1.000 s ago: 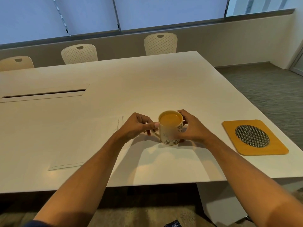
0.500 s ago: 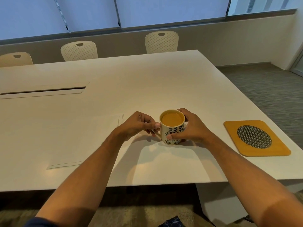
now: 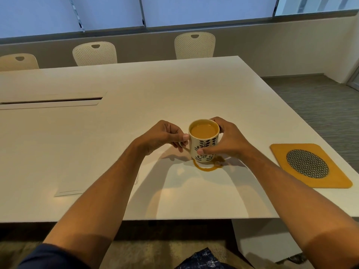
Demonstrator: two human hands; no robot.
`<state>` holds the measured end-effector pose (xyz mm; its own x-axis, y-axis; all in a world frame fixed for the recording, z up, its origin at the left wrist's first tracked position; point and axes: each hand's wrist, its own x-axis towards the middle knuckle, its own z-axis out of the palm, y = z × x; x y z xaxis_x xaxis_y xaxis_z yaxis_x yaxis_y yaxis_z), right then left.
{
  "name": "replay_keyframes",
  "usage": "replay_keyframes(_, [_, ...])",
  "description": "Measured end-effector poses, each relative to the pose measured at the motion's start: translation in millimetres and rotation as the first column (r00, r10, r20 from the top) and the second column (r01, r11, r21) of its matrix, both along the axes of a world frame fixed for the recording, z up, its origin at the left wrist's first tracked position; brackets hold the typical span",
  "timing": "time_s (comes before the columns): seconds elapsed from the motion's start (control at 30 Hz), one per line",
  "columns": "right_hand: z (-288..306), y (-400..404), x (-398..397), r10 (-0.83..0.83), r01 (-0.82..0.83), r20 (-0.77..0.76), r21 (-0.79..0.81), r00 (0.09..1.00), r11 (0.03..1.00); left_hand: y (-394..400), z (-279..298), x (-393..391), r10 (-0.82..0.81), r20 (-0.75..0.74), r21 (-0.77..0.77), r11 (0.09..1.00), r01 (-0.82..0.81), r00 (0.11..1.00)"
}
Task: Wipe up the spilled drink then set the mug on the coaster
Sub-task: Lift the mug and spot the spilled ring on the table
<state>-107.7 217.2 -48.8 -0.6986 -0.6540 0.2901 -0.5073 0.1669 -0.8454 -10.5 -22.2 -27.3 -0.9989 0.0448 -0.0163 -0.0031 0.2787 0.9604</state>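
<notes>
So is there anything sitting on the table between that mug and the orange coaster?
Nothing visible. The mug, held by the left hand and right hand, has bare table between it and the coaster. The spill ring lies by the mug's base, not in the path.

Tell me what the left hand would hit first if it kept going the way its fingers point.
The mug: the left hand already grips its handle, fingers pointing right toward the mug's body.

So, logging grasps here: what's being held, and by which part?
The mug: left hand pinches its handle, right hand wraps its body.
</notes>
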Motion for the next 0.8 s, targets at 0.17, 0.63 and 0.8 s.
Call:
replay_keyframes(0.17, [6, -16, -11, -0.012, 0.011, -0.039, -0.009, 0.999, 1.0, -11, 8, -8, 0.037, 0.01, 0.03, 0.999, -0.037, 0.999])
replay_keyframes(0.63, [9, -76, -37, -0.089, 0.091, -0.087, 0.013, 0.992, 0.996, -53, 22, -29, 0.152, 0.053, -0.044, 0.988, -0.149, 0.987])
replay_keyframes(0.8, [7, -99, -44, -0.111, 0.112, -0.08, 0.009, 0.991, 0.994, -72, 22, -41, 0.213, 0.063, -0.071, 0.976, -0.208, 0.975])
